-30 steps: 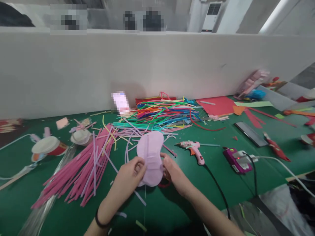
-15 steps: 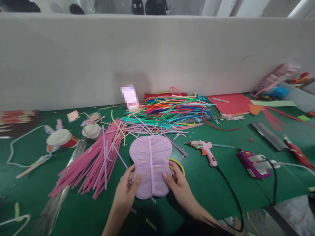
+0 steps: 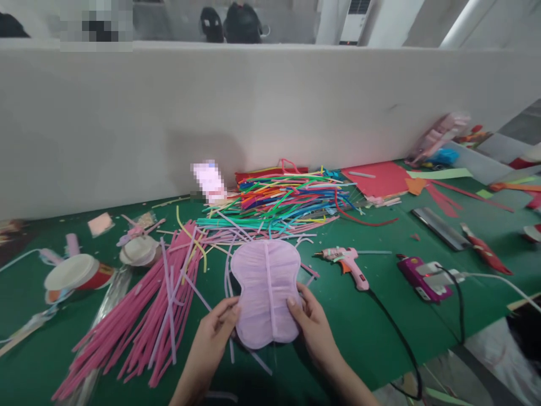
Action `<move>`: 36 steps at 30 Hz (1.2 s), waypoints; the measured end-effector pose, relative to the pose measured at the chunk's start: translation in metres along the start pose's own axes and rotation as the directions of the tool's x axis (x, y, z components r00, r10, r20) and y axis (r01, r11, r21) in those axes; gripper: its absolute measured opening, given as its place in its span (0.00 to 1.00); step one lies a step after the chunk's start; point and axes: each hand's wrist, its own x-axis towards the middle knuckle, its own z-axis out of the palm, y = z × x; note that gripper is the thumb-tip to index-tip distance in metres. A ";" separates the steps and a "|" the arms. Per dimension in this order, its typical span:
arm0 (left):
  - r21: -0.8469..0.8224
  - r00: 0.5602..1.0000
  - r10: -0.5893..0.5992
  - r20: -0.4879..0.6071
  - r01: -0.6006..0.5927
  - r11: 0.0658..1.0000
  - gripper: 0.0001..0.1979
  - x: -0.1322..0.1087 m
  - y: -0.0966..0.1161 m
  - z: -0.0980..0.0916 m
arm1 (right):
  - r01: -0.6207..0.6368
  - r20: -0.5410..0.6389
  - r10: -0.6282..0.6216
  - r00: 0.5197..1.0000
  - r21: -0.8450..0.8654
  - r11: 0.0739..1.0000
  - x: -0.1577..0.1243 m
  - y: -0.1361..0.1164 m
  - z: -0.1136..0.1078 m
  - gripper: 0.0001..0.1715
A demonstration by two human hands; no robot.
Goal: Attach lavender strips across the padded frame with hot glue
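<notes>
A pale lilac butterfly-shaped piece [image 3: 256,287], with a rib down its middle and a raised outline, is held upright-facing above the green table. My left hand [image 3: 217,332] grips its lower left edge between thumb and fingers. On the opposite side, my right hand [image 3: 310,321] has its thumb on the front and its fingers behind, mostly hidden. Thin lilac strips [image 3: 231,349] lie under and beside the piece. Left of my left hand spreads a bundle of pink pipe cleaners [image 3: 139,316].
A pink glue gun [image 3: 344,262] rests to the right, its black cord trailing down, near a purple power strip [image 3: 422,276]. Multicoloured pipe cleaners [image 3: 279,197] pile up before the white partition [image 3: 270,101]. A paper cup [image 3: 80,276] lies left; a red-handled cutter [image 3: 486,251] sits right.
The view has swung a little to the right and up. Both hands keep their hold on the lilac piece, which now tilts slightly the other way. The yellow loop behind it no longer shows.
</notes>
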 end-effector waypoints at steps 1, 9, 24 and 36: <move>-0.036 1.000 0.000 -0.008 0.000 0.999 0.29 0.001 0.003 0.003 | -0.046 0.023 0.045 0.999 0.042 0.998 0.000 -0.003 0.001 0.28; -0.326 0.996 -0.043 -0.078 0.015 0.945 0.26 -0.013 0.005 0.027 | -0.166 0.061 0.158 0.986 0.162 0.973 0.008 -0.023 0.002 0.34; -0.177 0.995 0.089 -0.040 -0.095 0.980 0.15 -0.011 0.031 0.035 | -0.015 0.186 0.029 0.982 -0.077 0.997 0.027 -0.036 -0.017 0.28; -0.236 0.977 0.064 -0.203 -0.113 0.965 0.14 -0.008 0.024 0.044 | 0.090 0.276 -0.010 0.961 -0.277 0.957 0.022 -0.050 -0.017 0.28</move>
